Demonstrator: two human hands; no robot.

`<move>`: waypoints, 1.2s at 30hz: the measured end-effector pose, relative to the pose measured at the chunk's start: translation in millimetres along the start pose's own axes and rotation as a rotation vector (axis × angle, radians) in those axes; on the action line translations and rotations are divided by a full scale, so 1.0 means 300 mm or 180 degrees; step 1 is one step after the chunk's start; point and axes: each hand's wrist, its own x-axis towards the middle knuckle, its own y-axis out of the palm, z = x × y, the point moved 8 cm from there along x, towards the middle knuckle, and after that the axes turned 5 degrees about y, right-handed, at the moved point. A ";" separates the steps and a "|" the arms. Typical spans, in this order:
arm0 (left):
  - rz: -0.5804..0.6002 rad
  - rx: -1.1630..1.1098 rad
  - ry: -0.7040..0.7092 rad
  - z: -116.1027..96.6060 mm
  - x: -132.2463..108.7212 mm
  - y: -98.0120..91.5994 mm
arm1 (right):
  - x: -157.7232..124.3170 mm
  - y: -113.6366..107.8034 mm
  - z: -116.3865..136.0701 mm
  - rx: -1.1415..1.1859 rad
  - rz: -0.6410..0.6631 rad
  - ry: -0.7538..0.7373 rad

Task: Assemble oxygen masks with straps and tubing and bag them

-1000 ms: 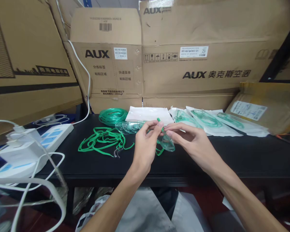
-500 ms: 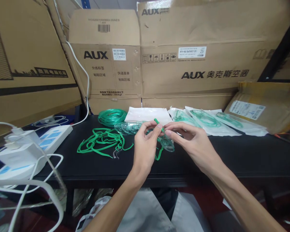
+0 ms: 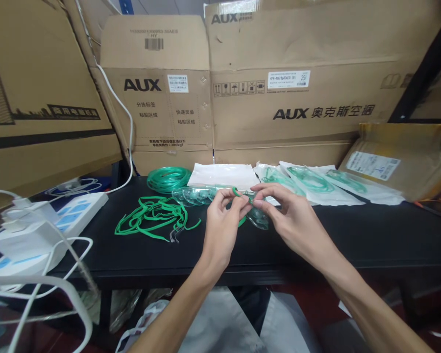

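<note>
My left hand [image 3: 224, 215] pinches a green elastic strap [image 3: 236, 191], which loops up over the fingertips. Close beside it, my right hand [image 3: 284, 206] has thumb and forefinger closed at the edge of a clear green-tinted plastic mask [image 3: 259, 219]. The mask hangs below the fingertips, and the fingers hide where strap and mask meet. A row of similar clear masks [image 3: 196, 196] lies behind my left hand. To the left rests a tangle of green straps [image 3: 152, 215], with a few small metal strips [image 3: 174, 236] at its lower right end.
Coiled green tubing [image 3: 168, 179] and a white packet [image 3: 222, 174] lie at the back of the black table [image 3: 316, 245]. Several packets with green tubing [image 3: 310, 179] are at right. A power strip [image 3: 77, 213] with white cables stands left. Cardboard boxes [image 3: 297, 39] wall the back.
The strap end that stuck up from my left fingers is now bent into a loop. My hands stay close together; the mask has shifted slightly right. The view has moved a little.
</note>
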 end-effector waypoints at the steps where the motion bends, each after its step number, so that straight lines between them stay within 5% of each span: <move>1: -0.0020 -0.0052 -0.0045 -0.002 0.001 0.000 | -0.002 -0.004 0.006 -0.0146 -0.0068 -0.0083; 8: 0.0343 0.0901 -0.0277 -0.004 0.039 -0.039 | -0.004 -0.079 0.049 -0.1066 -0.0580 -0.0560; 13: 0.0108 0.2700 0.0917 -0.128 0.051 -0.080 | -0.007 -0.105 0.085 -0.1518 -0.0660 -0.0831; 16: 0.0468 0.2967 0.1748 -0.205 0.005 0.000 | -0.011 -0.070 0.093 -0.1580 -0.0441 -0.0983; 19: 0.0930 0.3061 0.2123 -0.224 -0.043 0.077 | -0.019 -0.027 0.102 -0.1569 -0.0235 -0.1138; 28: 0.1205 0.3457 0.2075 -0.183 -0.041 0.082 | -0.033 -0.006 0.119 -0.1645 -0.0194 -0.1348; 36: 0.1071 0.3772 0.2099 -0.195 -0.005 0.034 | -0.012 -0.097 0.127 -0.2027 -0.0441 -0.1281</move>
